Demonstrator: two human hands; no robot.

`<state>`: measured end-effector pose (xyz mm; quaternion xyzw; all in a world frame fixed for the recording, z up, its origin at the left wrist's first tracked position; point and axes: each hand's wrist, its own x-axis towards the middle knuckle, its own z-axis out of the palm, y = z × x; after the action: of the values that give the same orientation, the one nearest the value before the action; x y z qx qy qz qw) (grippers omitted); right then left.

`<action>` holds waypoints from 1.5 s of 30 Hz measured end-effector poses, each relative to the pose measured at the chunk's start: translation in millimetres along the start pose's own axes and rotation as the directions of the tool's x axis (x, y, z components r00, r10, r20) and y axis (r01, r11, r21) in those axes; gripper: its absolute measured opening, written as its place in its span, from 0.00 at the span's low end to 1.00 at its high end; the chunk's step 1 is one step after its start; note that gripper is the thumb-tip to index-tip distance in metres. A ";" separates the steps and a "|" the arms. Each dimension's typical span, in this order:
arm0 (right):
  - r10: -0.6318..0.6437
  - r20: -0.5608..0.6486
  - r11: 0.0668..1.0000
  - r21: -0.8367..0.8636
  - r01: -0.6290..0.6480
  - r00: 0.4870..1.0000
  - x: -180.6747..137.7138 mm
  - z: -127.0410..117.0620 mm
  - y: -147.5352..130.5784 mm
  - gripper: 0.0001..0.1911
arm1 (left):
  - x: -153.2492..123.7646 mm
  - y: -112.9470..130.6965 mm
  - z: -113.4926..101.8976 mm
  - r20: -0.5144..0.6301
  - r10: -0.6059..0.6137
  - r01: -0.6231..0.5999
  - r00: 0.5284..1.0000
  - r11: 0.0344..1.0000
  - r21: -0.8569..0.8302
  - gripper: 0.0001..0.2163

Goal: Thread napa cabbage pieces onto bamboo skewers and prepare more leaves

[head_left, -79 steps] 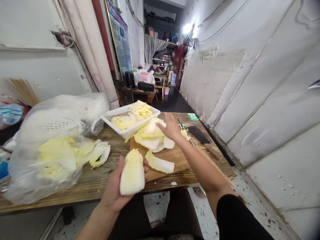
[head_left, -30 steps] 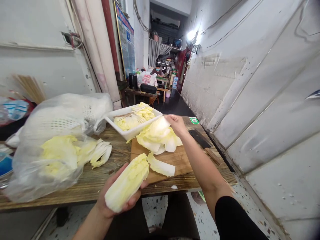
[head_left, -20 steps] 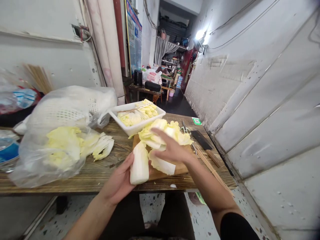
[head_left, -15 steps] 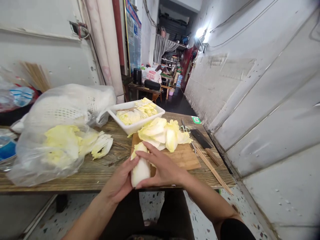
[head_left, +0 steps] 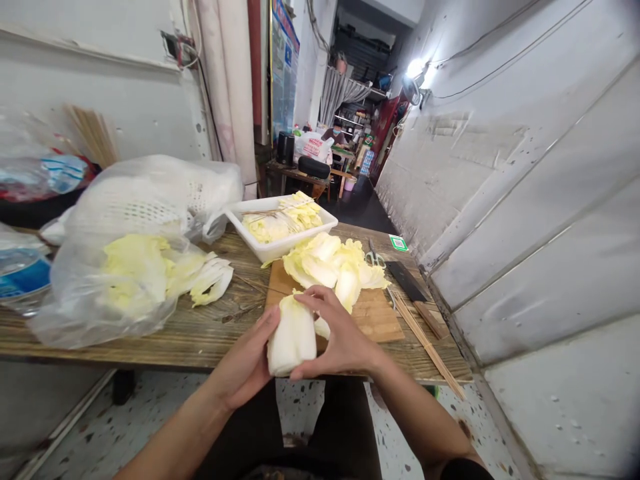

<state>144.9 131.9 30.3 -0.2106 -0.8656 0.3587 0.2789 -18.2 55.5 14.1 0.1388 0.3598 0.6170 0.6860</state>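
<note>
Between my two hands, at the front edge of the cutting board, is a pale napa cabbage point(head_left: 293, 339) with its white stalks towards me. My left hand point(head_left: 250, 363) cups it from the left, the thumb along its side. From the right, my right hand point(head_left: 337, 337) grips it with fingers over the top and thumb near the lower end. Just beyond, loose cabbage leaves point(head_left: 325, 263) lie piled on the wooden cutting board point(head_left: 383, 320). The undersides of the cabbage and some fingers are hidden.
A white tray point(head_left: 250, 243) of cabbage pieces and skewers stands behind the board. On the right lie a cleaver point(head_left: 407, 283), scissors point(head_left: 376, 259) and wooden skewers point(head_left: 430, 347). A clear plastic bag point(head_left: 80, 293) with leaves fills the left. A person point(head_left: 337, 137) sits far back.
The cabbage has turned in my hands, so more of its broad white side shows. My right hand has shifted slightly along with it. The view has swung a little left.
</note>
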 end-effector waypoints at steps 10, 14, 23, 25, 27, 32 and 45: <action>0.417 0.091 0.513 0.798 -0.317 0.904 60.5 -29.2 31.2 0.23 | 3.7 15.7 -4.3 0.022 -0.103 0.104 0.994 0.989 -0.104 0.19; 0.455 0.048 0.541 0.778 -0.319 0.889 92.3 -47.2 39.0 0.23 | 7.9 21.1 -10.6 0.034 -0.094 0.099 0.995 0.974 -0.204 0.17; 0.462 -0.346 0.824 0.508 -0.251 0.817 105.1 -58.2 36.2 0.35 | 7.9 20.5 -14.9 -0.027 -0.043 0.034 0.999 0.961 -0.276 0.14; 0.376 -0.401 0.899 0.376 -0.224 0.835 79.9 -43.6 16.6 0.43 | 8.5 19.3 -11.8 -0.062 -0.030 0.013 0.998 0.967 -0.253 0.12; 0.079 -0.111 0.997 0.028 -0.077 0.991 50.9 -24.9 -5.8 0.41 | 10.2 16.7 -9.3 -0.076 -0.026 0.007 0.997 0.970 -0.243 0.10; -0.048 -0.079 0.995 0.079 0.054 0.996 11.4 7.1 -25.2 0.28 | 11.5 8.5 -4.7 -0.034 -0.003 -0.003 0.999 0.984 -0.180 0.11; 0.268 -0.507 0.962 0.182 -0.202 0.819 82.8 -55.3 43.7 0.43 | 9.3 16.7 0.4 0.153 -0.061 0.113 0.986 0.926 -0.359 0.18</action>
<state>124.5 235.1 57.9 -0.3889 -0.7000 0.3703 0.4709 -30.6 67.8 22.0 0.0350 0.1954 0.6309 0.7501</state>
